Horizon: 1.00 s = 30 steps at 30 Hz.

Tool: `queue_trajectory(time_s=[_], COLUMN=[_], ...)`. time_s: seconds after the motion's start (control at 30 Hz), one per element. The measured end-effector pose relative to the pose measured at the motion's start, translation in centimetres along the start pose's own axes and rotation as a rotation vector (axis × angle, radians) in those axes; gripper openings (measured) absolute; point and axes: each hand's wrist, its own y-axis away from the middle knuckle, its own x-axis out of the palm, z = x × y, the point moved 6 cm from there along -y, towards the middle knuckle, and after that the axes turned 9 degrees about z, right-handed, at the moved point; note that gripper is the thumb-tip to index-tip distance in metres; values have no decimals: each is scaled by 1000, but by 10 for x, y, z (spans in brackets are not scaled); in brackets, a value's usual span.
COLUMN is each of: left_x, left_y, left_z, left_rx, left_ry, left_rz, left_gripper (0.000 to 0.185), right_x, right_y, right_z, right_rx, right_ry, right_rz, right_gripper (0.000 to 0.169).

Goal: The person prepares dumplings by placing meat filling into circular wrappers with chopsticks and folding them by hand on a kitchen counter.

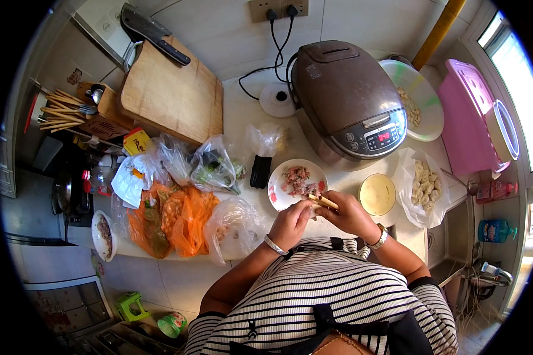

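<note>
Over the near edge of a white plate (282, 171), my left hand (292, 225) pinches a small pale dough wrapper (313, 212), mostly hidden by fingers. A pair of light wooden chopsticks (323, 201) is in my right hand (348, 214), whose fingertips also meet the wrapper. Minced meat filling (296, 178) lies on the plate below the chopstick tips. To the right of the plate stands a bowl of pale yellow liquid (377, 194). Folded dumplings (425, 186) fill a white plastic bag (406, 166) farther right.
A brown electric cooker (344, 84) stands behind the plate. Orange plastic bags (191, 222) and clear bags (233, 226) crowd the left. A wooden cutting board (173, 93) leans at back left, a cleaver (153, 33) above it. A sink (451, 235) lies right.
</note>
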Motion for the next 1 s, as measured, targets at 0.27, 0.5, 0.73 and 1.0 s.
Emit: queue_trajectory(time_s=[0.27, 0.5, 0.73, 1.0], left_x=[1, 8, 5, -4], left_y=[5, 4, 5, 2], left_z=[10, 6, 10, 6], left_rx=[17, -37, -69, 0], left_ry=[-130, -284, -122, -19], left_rz=[31, 138, 114, 119], left_gripper=[17, 29, 29, 21], right_x=[3, 3, 3, -1], right_y=[13, 13, 4, 12], right_z=[17, 11, 1, 6], right_rx=[-212, -154, -50, -126], right_ry=[225, 251, 18, 126], right_rz=[-132, -62, 69, 44], right_gripper=[14, 23, 24, 19])
